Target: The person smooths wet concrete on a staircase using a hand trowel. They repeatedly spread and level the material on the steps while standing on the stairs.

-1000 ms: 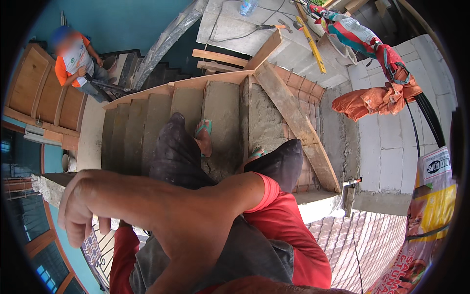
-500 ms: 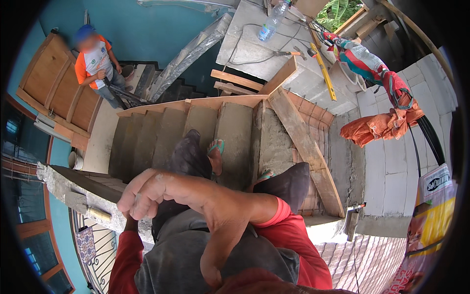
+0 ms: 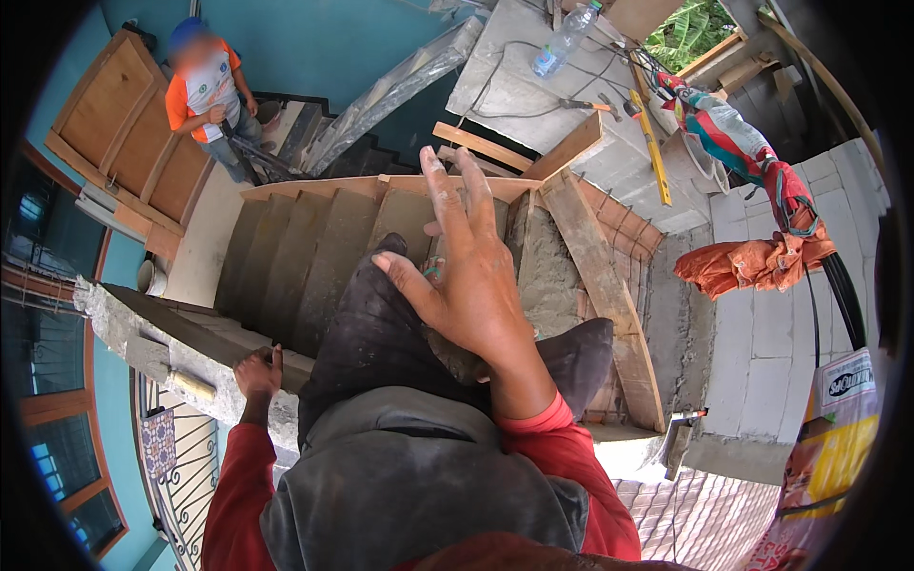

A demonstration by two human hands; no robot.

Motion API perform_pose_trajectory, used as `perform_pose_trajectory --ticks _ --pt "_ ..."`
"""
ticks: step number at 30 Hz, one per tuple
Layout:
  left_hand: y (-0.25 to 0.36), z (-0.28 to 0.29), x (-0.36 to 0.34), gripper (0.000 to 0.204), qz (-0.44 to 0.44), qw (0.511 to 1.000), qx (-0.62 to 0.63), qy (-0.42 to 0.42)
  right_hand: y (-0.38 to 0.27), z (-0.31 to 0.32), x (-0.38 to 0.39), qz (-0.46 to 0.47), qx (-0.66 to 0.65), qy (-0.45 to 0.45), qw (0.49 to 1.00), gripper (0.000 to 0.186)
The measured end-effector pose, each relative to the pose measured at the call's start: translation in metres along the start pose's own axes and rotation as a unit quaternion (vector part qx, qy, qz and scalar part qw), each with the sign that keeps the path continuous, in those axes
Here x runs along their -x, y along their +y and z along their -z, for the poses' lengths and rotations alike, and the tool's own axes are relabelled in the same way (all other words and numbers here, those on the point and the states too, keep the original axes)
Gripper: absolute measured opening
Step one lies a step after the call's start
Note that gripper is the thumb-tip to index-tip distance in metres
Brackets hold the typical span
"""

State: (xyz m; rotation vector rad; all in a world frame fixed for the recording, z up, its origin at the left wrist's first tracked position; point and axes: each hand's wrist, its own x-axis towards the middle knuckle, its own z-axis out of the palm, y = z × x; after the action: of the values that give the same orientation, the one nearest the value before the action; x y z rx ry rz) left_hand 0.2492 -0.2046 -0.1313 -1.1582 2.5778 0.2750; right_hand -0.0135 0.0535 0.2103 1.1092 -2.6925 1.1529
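My right hand (image 3: 462, 271) is raised over my dark-trousered legs (image 3: 347, 324), open, fingers apart and dusted pale, holding nothing. My left hand (image 3: 259, 373) grips the edge of the rough concrete ledge (image 3: 129, 309) on the left, fingers bent over it. A trowel (image 3: 190, 385) with a wooden handle lies on that ledge, left of this hand. Below me are grey concrete steps (image 3: 319, 243), bordered by a wooden form board (image 3: 286, 187). A wooden plank (image 3: 600, 285) crosses the rough cement landing on the right; my sandalled feet are mostly hidden.
A person (image 3: 205, 95) in a cap stands at upper left beside a wooden panel (image 3: 124, 124). A concrete slab (image 3: 495, 67) holds a bottle (image 3: 562, 43), cable and hammer (image 3: 595, 107). A yellow level (image 3: 652, 152), orange bundled cloth (image 3: 733, 266) and hanging sack (image 3: 828, 447) line the right.
My right hand has swung up and forward, its fingers now pointing away from me. My left hand has come into view on the ledge. The view has shifted slightly, so the scene sits lower.
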Motion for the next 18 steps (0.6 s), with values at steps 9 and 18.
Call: perform_pose_trajectory --ticks 9,18 --pt "-0.002 -0.001 -0.001 0.054 0.000 0.999 0.030 0.010 0.029 -0.031 -0.043 -0.040 0.142 0.006 0.989 0.093" --pt "-0.001 -0.001 -0.002 0.055 -0.013 0.999 0.040 0.013 0.034 -0.041 -0.042 0.013 0.161 0.021 0.987 0.093"
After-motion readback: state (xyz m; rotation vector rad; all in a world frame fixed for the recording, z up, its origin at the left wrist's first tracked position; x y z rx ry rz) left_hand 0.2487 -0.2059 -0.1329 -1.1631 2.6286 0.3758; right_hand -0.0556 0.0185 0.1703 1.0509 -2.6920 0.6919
